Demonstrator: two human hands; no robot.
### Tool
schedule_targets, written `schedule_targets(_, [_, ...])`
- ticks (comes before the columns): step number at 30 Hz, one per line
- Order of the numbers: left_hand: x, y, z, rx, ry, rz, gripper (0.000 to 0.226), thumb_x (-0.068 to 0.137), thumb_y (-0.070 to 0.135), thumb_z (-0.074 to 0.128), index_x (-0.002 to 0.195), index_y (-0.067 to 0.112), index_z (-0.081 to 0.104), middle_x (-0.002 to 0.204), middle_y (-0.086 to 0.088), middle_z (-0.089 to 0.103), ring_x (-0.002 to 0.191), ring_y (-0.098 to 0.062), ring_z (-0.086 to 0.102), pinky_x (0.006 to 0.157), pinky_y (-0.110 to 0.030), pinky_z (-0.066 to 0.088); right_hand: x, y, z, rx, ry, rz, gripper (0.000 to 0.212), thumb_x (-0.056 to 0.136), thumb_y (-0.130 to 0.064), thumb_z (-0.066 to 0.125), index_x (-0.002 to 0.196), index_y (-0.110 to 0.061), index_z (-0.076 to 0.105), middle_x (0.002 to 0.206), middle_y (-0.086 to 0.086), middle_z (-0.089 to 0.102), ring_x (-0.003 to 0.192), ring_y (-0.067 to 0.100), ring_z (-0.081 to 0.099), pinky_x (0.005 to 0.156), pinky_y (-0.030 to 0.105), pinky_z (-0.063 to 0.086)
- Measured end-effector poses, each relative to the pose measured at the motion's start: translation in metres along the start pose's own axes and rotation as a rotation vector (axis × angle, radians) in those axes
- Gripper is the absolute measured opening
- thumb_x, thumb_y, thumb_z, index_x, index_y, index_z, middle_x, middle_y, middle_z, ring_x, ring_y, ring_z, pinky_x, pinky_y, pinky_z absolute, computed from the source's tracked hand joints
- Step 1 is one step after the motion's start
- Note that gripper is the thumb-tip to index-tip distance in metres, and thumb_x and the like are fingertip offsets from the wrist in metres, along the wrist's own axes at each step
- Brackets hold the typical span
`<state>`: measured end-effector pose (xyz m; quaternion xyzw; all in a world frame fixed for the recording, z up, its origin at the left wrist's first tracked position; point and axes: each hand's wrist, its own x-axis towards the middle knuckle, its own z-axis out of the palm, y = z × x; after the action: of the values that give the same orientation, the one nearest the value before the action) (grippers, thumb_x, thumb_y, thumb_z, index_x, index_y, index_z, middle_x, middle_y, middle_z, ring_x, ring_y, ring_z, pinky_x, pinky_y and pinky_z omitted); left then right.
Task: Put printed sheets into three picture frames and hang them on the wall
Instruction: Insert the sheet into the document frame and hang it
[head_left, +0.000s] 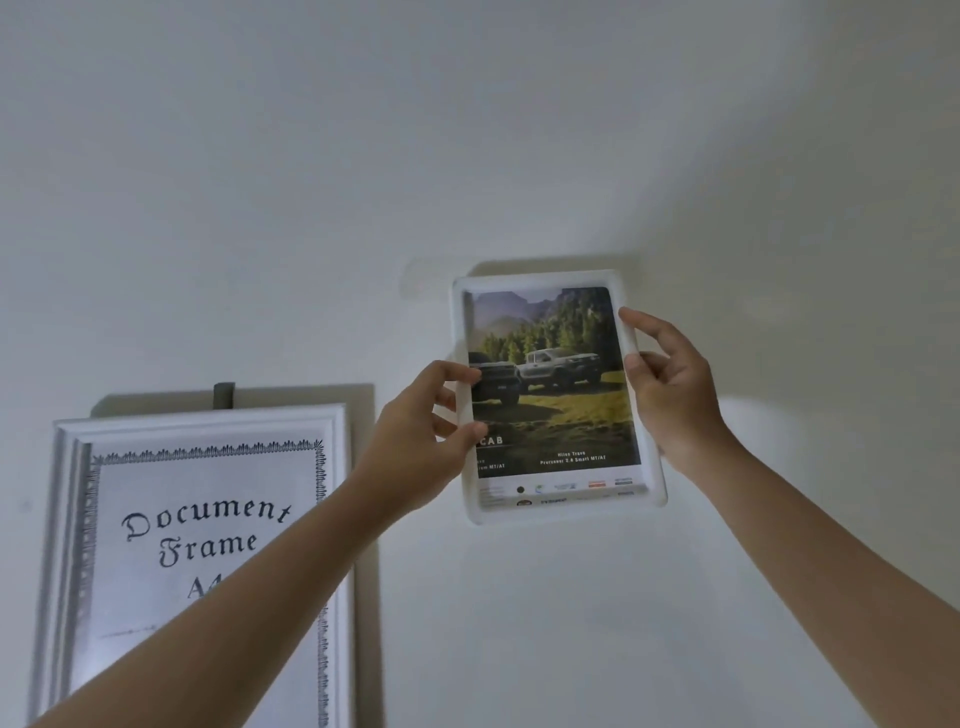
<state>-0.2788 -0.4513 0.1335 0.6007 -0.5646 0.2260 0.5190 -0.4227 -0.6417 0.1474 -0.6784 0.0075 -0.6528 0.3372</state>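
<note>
A small white picture frame (566, 512) is held flat against the white wall, slightly tilted. Inside it sits a printed sheet (558, 395) showing two pickup trucks in front of trees and mountains. My left hand (421, 421) pinches the frame's left edge, thumb in front. My right hand (670, 384) grips its right edge with thumb and fingers. A larger silver frame (67, 545) hangs lower left on a grey hook (224, 395); its sheet reads "Document Frame A4", and my left forearm covers part of it.
Bare white wall (467, 130) spreads above and to the right of both frames. A faint rectangular mark (423, 278) shows on the wall beside the small frame's top left corner.
</note>
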Motion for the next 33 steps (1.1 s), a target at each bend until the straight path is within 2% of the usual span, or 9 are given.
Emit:
schedule_targets(3, [-0.002,-0.008,0.007,0.019,-0.008,0.018,0.036,0.083,0.014,0.066,0.111,0.03,0.051,0.089,0.008,0.057,0.068,-0.008,0.063,0.06,-0.014,0.049,-0.001,0.015,0.003,0.017,-0.02,0.012,0.042,0.097,-0.009,0.046,0.125,-0.039,0.053,0.085,0.023,0.064,0.073,0.038,0.056,0.067,0.038,0.055])
schedule_targets(5, [-0.006,-0.014,0.009,-0.007,-0.005,0.043,0.036,0.084,0.009,0.064,0.112,0.026,0.052,0.083,0.008,0.058,0.067,-0.002,0.062,0.061,-0.01,0.048,-0.005,0.023,0.003,0.031,-0.046,0.014,0.041,0.096,-0.01,0.047,0.121,-0.042,0.053,0.09,0.021,0.068,0.084,0.04,0.063,0.074,0.046,0.058])
schedule_targets(9, [-0.007,-0.022,0.009,0.003,0.01,0.087,0.036,0.084,0.009,0.064,0.113,0.027,0.052,0.082,0.004,0.058,0.066,-0.005,0.06,0.064,-0.016,0.053,-0.005,0.034,0.004,0.033,-0.038,-0.031,0.039,0.095,-0.011,0.051,0.123,-0.038,0.053,0.088,0.019,0.067,0.085,0.035,0.065,0.076,0.041,0.059])
schedule_targets(12, [-0.009,-0.025,0.01,0.152,0.053,0.179,0.04,0.083,0.016,0.067,0.119,0.027,0.053,0.084,0.007,0.056,0.066,-0.003,0.057,0.064,-0.013,0.05,-0.004,0.038,0.004,-0.062,0.007,-0.107,0.039,0.094,-0.011,0.053,0.129,-0.028,0.052,0.082,0.005,0.061,0.076,0.022,0.062,0.064,0.014,0.052])
schedule_targets(14, [-0.014,-0.027,0.01,0.251,0.089,0.246,0.043,0.081,0.021,0.069,0.122,0.025,0.055,0.091,0.006,0.055,0.071,-0.004,0.059,0.067,-0.015,0.052,-0.005,0.041,0.004,-0.1,0.036,-0.131,0.038,0.093,-0.013,0.054,0.128,-0.028,0.052,0.083,-0.003,0.058,0.075,0.016,0.06,0.063,0.008,0.048])
schedule_targets(19, [-0.026,-0.031,0.012,0.278,0.056,0.243,0.05,0.08,0.024,0.071,0.127,0.023,0.054,0.102,0.004,0.051,0.072,-0.002,0.062,0.07,-0.02,0.056,-0.007,0.044,0.002,-0.178,0.089,-0.14,0.04,0.092,-0.017,0.056,0.13,-0.029,0.052,0.091,0.001,0.058,0.08,0.015,0.058,0.07,0.008,0.048])
schedule_targets(23, [-0.028,-0.03,0.014,0.264,0.065,0.222,0.05,0.081,0.02,0.07,0.127,0.022,0.053,0.103,0.004,0.049,0.07,0.001,0.063,0.071,-0.02,0.057,-0.01,0.043,0.003,-0.182,0.104,-0.109,0.04,0.092,-0.016,0.057,0.129,-0.029,0.052,0.098,0.006,0.061,0.085,0.019,0.059,0.079,0.025,0.052])
schedule_targets(25, [-0.028,-0.029,0.015,0.253,0.074,0.207,0.049,0.081,0.018,0.069,0.127,0.021,0.053,0.104,0.004,0.049,0.068,0.0,0.063,0.073,-0.02,0.057,-0.011,0.042,0.003,-0.19,0.107,-0.094,0.039,0.092,-0.015,0.057,0.129,-0.028,0.053,0.099,0.006,0.061,0.084,0.016,0.059,0.081,0.029,0.052])
schedule_targets(33, [-0.04,-0.026,0.015,0.219,0.076,0.148,0.052,0.081,0.024,0.07,0.128,0.025,0.049,0.108,0.003,0.048,0.081,-0.001,0.063,0.076,-0.02,0.055,-0.024,0.031,-0.005,-0.199,0.042,-0.033,0.044,0.092,-0.017,0.056,0.134,-0.027,0.048,0.106,-0.002,0.06,0.091,0.001,0.055,0.079,0.016,0.044])
